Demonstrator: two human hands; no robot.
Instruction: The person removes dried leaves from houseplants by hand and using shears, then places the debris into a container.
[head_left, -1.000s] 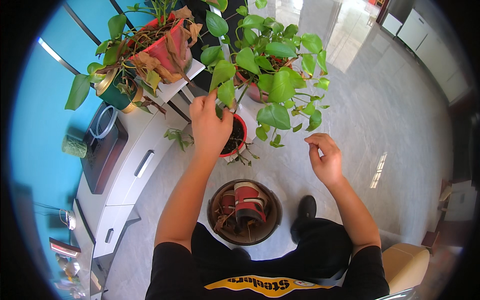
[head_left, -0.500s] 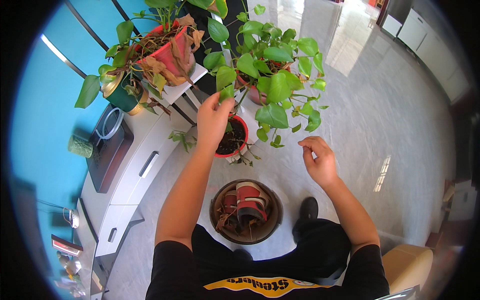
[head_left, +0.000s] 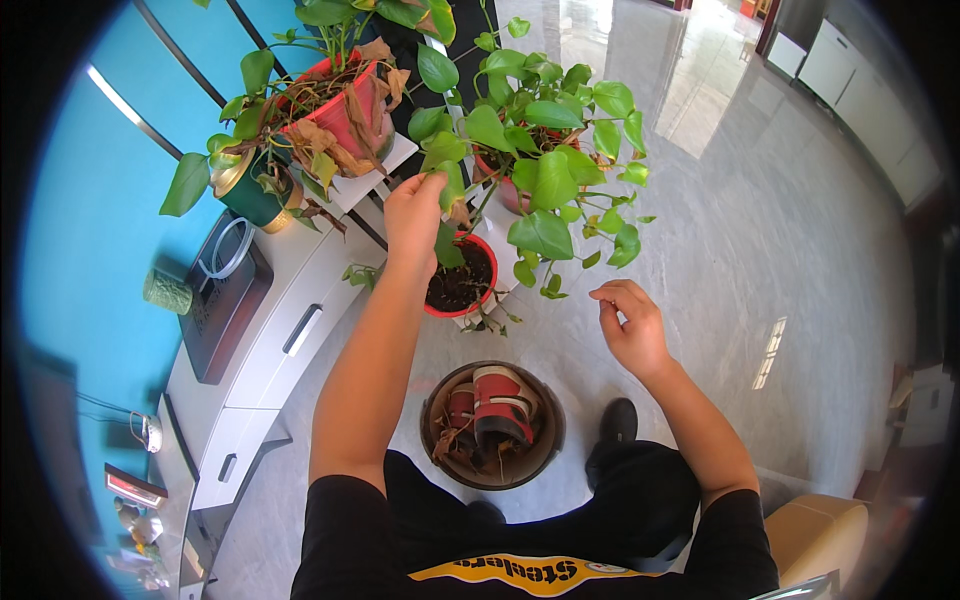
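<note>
My left hand is closed in a pinch on a green leaf with a browned tip, on the near left side of a leafy potted plant. Below that hand, a small red-rimmed pot holds dark soil and a few thin stems. My right hand hangs over the floor to the right of the plant, its fingers curled in toward the thumb; nothing shows in them. Between my feet stands a round brown bucket containing red-and-black shoes and dry leaves.
At upper left, a red pot with withered leaves sits on a white stand. Beside it is a green-and-gold canister. A white drawer cabinet runs along the left, bearing a dark tray. A tan rounded seat is at lower right.
My left hand has shifted slightly left and turned, still pinching at the plant; the leaf's brown tip now shows. My right hand has barely moved.
</note>
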